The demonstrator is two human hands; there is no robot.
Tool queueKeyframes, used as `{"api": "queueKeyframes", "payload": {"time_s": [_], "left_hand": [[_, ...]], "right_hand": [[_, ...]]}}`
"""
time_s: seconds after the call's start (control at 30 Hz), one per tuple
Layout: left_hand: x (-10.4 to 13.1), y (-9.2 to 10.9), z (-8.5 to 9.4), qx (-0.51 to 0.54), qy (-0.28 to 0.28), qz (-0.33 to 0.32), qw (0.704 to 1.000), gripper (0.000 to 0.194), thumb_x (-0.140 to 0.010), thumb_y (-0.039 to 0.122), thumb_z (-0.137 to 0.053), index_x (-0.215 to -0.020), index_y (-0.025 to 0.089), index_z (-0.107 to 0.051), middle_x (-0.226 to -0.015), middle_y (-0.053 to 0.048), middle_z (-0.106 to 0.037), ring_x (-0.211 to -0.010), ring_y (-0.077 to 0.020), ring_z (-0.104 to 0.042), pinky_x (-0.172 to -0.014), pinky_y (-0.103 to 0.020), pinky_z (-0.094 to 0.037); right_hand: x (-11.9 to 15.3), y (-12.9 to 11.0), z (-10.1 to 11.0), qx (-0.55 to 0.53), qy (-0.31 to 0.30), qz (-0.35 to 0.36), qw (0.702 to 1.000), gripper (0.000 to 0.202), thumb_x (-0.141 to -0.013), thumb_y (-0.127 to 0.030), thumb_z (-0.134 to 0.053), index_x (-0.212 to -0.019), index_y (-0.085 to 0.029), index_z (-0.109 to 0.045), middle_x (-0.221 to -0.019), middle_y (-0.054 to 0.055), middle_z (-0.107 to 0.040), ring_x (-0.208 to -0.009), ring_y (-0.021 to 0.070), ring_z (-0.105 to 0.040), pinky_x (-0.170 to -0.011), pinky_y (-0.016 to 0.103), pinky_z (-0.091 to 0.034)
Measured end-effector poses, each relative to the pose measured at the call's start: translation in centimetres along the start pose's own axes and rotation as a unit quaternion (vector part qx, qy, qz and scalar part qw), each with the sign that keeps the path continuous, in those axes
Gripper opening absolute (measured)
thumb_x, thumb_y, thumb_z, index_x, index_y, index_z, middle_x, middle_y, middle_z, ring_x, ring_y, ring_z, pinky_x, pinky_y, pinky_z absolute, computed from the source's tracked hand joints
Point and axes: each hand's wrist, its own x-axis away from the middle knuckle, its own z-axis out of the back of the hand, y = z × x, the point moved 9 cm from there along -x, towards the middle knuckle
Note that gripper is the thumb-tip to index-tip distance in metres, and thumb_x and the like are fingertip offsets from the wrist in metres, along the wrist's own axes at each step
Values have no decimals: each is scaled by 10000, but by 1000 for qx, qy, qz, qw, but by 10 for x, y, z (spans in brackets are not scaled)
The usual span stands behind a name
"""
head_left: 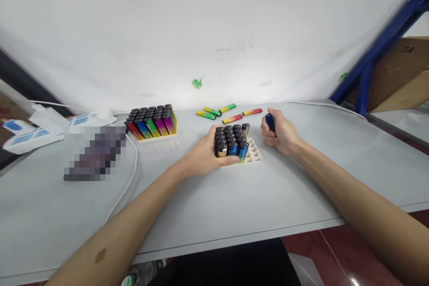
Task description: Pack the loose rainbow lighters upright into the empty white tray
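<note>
My left hand [204, 154] is wrapped round the left side of a group of upright lighters [231, 140]. Its thumb lies across the front row, and the other fingers are mostly hidden behind. These lighters stand in a white tray [256, 154] with round holes, whose right-hand holes show bare. To the right of the tray, my right hand [281, 132] is closed in a fist round a dark blue lighter [270, 122], raised slightly off the table. Only one end of that lighter shows between thumb and fingers.
Several loose green, yellow and red lighters [232, 119] lie behind the tray. A second, full tray of lighters [152, 123] stands to the left. Further left are a pixelated dark object [97, 152], a white cable [136, 165] and power strips [30, 138]. The table's front edge [248, 237] runs below.
</note>
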Motion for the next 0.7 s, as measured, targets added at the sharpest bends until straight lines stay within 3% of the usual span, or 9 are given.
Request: {"api": "queueKeyframes", "payload": {"time_s": [0.2,0.43,0.57,0.7], "left_hand": [[-1,-1,1,-9,5,-1,1000,686,-740,469,-777,-1265,238,-401,-1240,-65,-621,-1114,-262,-605,-909,-379,-493],[0,3,1,-14,8,-7,1000,670,-746,458,-767,-1267,236,-409,-1251,-64,-622,-1115,-264,-615,-917,-387,-492],[-1,3,1,-20,10,-4,1000,677,-736,466,-773,-1262,236,-415,-1240,-72,-628,-1104,-275,-616,-900,-404,-496],[-1,2,2,-20,12,1,1000,668,-729,470,-780,-1247,239,-426,-1228,-73,-628,-1098,-280,-613,-884,-417,-500]], "right_hand": [[2,-4,-2,11,-3,12,1000,406,-900,-429,-403,-552,-219,-390,-447,-60,-252,-389,77,-144,-376,226,-119],[4,-2,-7,29,-10,12,999,472,-941,-527,-392,-589,-216,-431,-465,-61,-259,-400,82,-160,-394,239,-128],[7,-10,-11,45,-32,52,997,476,-944,-608,-409,-770,-204,-592,-593,-26,-419,-461,102,-347,-434,255,-279],[12,-21,-15,92,-69,105,988,373,-898,-574,-578,-903,-207,-646,-825,21,-583,-690,143,-541,-630,289,-436]]}}
